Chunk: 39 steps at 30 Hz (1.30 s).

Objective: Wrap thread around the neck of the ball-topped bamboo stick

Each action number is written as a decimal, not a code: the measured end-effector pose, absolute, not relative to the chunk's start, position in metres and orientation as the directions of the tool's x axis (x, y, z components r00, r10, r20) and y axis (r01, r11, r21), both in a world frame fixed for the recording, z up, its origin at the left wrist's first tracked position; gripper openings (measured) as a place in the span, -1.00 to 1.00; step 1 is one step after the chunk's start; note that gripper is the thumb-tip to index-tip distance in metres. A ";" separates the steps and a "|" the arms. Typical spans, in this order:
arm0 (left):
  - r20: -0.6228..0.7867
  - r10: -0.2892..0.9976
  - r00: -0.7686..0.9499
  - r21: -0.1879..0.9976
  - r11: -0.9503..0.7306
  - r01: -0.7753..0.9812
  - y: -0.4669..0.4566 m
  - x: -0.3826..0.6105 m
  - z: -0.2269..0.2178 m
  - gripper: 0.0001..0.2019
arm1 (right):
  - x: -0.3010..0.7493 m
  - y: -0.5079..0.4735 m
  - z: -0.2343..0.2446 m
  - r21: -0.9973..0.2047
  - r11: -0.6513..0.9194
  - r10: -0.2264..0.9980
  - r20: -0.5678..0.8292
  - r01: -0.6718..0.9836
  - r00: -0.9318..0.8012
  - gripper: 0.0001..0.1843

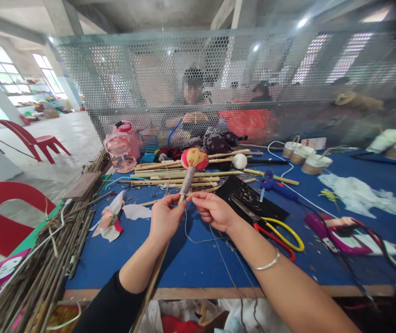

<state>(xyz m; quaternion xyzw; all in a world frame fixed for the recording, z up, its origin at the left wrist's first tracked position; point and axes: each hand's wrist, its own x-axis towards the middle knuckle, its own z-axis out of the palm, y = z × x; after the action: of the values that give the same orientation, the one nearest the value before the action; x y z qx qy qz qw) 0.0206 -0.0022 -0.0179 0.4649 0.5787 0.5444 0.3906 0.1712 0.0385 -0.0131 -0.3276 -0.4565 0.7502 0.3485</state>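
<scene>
My left hand (166,217) is closed round a long thin wooden stick (152,273), which runs from the lower edge up to a padded ball (194,159) in red and yellow cloth. Just under the ball, grey yarn (188,179) is wound tightly about the stick. My right hand (213,209) is beside the lower end of this winding, thumb and forefinger pinched together on the yarn. Loose grey strands (224,259) hang below it, over the table edge. Red-and-yellow-handled scissors (263,222) lie right of my right hand, partly on a black cloth (231,189).
Bamboo sticks (173,175) and a white yarn ball (239,161) lie behind. On the right are a blue glue gun (277,187), a purple device (337,233) and pots (316,163). Bundled twigs (52,259) line the left; a perforated screen (142,78) stands behind, a person (193,106) beyond.
</scene>
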 end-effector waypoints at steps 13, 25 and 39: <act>-0.114 0.986 0.119 0.931 0.148 -0.333 -0.005 0.025 -0.006 -0.59 | 0.175 0.049 -0.019 -0.963 -0.144 0.869 -0.013 -0.228 -0.494 -0.64; -0.077 0.996 -0.037 0.988 0.071 -0.139 -0.008 0.033 -0.017 -0.60 | 0.168 0.043 -0.018 -0.960 -0.176 0.892 -0.061 -0.219 -0.448 -0.64; -0.048 0.967 -0.250 0.998 0.035 -0.055 -0.005 0.027 -0.012 -0.69 | 0.166 0.046 -0.021 -0.980 -0.092 0.945 -0.030 -0.177 -0.327 -0.66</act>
<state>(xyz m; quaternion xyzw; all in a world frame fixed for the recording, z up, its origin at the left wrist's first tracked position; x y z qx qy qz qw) 0.0267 -0.0050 -0.0116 0.4093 0.5569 0.5610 0.4556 0.1665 0.0463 -0.0207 -0.3769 -0.5091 0.6357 0.4412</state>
